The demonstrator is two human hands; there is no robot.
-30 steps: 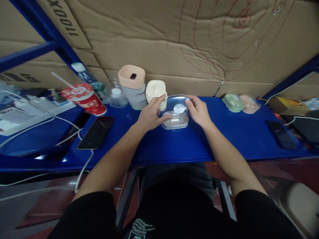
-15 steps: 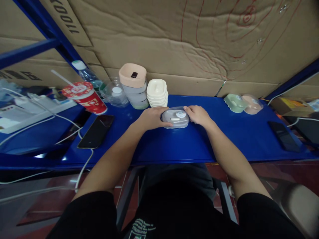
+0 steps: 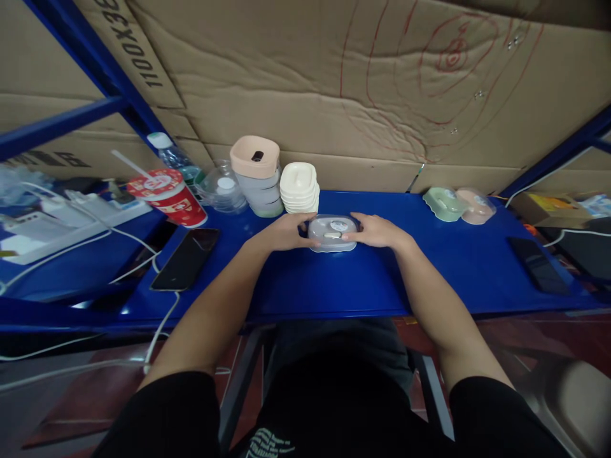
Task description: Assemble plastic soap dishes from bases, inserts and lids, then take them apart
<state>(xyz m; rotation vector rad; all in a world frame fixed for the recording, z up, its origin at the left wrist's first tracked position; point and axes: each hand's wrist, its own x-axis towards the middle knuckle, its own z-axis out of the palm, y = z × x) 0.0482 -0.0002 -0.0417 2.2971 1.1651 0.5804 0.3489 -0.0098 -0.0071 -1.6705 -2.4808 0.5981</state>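
A grey soap box point(image 3: 329, 242) with a clear lid and a round white sticker lies on the blue table, between my two hands. My left hand point(image 3: 289, 231) grips its left end, thumb at the front and fingers at the back. At the right end, my right hand point(image 3: 377, 230) has its thumb on the front of the lid and its fingers at the far corner. Just behind stands a stack of cream lids point(image 3: 300, 184). To the left of that rises a stack of grey containers point(image 3: 261, 194) topped by a peach one point(image 3: 255, 156).
Nested clear lids point(image 3: 222, 191), a red paper cup point(image 3: 174, 202) with a straw, a water bottle point(image 3: 169, 152) and a phone point(image 3: 186, 259) are on the left. Two closed boxes, green point(image 3: 443, 205) and peach point(image 3: 475, 207), sit at the right, behind another phone point(image 3: 537, 264). Cardboard point(image 3: 286, 95) walls the back.
My right thumb has moved from the right edge onto the front of the lid. My left hand has shifted slightly at its end. The camera view has tilted a little.
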